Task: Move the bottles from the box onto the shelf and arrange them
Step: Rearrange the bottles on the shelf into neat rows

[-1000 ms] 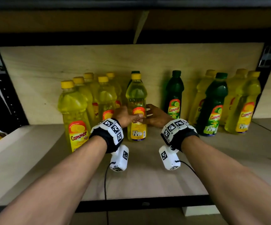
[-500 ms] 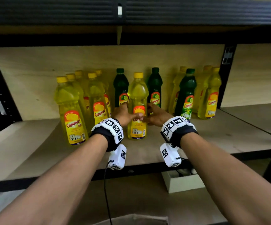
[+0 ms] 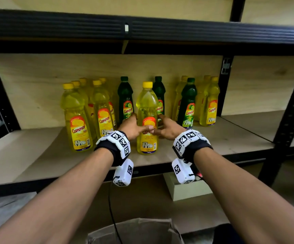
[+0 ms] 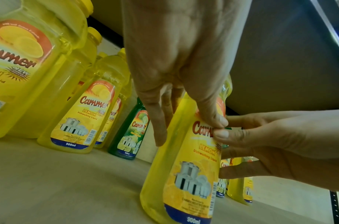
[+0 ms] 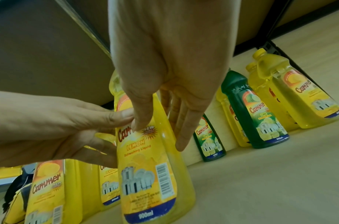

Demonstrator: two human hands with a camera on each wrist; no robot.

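A yellow bottle (image 3: 147,110) with a yellow cap stands upright on the wooden shelf (image 3: 37,155), in front of two green bottles (image 3: 125,101). My left hand (image 3: 137,125) holds its left side and my right hand (image 3: 162,126) its right side. Both thumbs meet on the front label. In the left wrist view my left hand (image 4: 189,130) has its fingers straight down the flank of the bottle (image 4: 183,181). The right wrist view shows my right hand (image 5: 160,134) the same way on the bottle (image 5: 145,174). The rim of a cardboard box (image 3: 135,228) shows at the bottom.
Several yellow bottles (image 3: 75,117) crowd the shelf to the left. A green bottle (image 3: 188,103) and yellow bottles (image 3: 210,103) stand to the right. A black beam (image 3: 142,29) runs overhead, a black upright (image 3: 287,124) stands at the right, and a small pale box (image 3: 186,191) sits below.
My head has drawn back and down, so the shelf's front edge and the cardboard box have come into view. Both hands stay on the yellow bottle, which still stands on the shelf.
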